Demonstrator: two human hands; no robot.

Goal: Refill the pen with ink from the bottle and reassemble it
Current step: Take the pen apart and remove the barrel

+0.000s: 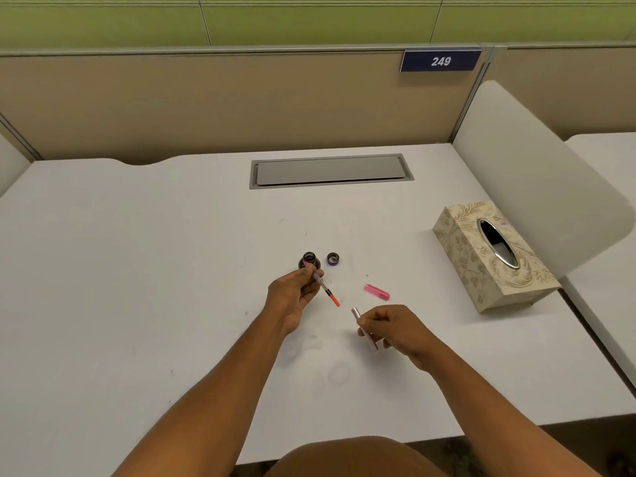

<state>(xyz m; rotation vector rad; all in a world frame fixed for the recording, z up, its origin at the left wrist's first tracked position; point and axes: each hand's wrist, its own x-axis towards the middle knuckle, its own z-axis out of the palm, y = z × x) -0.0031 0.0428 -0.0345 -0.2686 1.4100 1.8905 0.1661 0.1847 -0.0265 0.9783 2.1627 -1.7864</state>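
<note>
On a white desk (137,270), the left hand (296,290) pinches the pen's inner section (325,287), its orange tail pointing down-right toward the right hand (392,327). That hand grips the pink barrel (364,328), open end aimed up-left, nearly in line, a short gap between them. Just behind the left hand stands the open ink bottle (309,259), its cap (332,258) beside it. A pink pen cap (377,291) lies nearer the right hand.
</note>
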